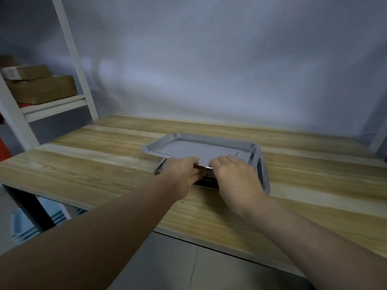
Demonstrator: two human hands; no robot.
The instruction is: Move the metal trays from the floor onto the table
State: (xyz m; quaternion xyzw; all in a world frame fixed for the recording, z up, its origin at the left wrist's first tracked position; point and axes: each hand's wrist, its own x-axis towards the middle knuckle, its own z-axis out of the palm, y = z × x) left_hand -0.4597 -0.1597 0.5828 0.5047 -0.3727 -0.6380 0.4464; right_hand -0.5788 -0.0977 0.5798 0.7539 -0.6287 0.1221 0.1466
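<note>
Near the middle of the frame a metal tray (201,146) is sitting on top of a stack of trays (262,174) on the wooden table (104,155), skewed so that its corners are not lining up with the ones below; the lower trays are showing at the right edge and under the near rim. Both bare forearms are reaching in from the bottom of the frame toward the tray's near edge. The left hand (184,172) is gripping that near rim, thumb lying on top and fingers curling underneath. The right hand (234,176) is closing over the same rim just beside the left one, knuckles up and fingers bent down onto the tray's floor; whether its fingers are hooking under the rim cannot be told. In the upper left of the frame a white shelf frame (69,49) is holding brown cardboard boxes (41,86). A pale wall is filling the top of the frame, and grey floor tiles are showing at the bottom centre.
</note>
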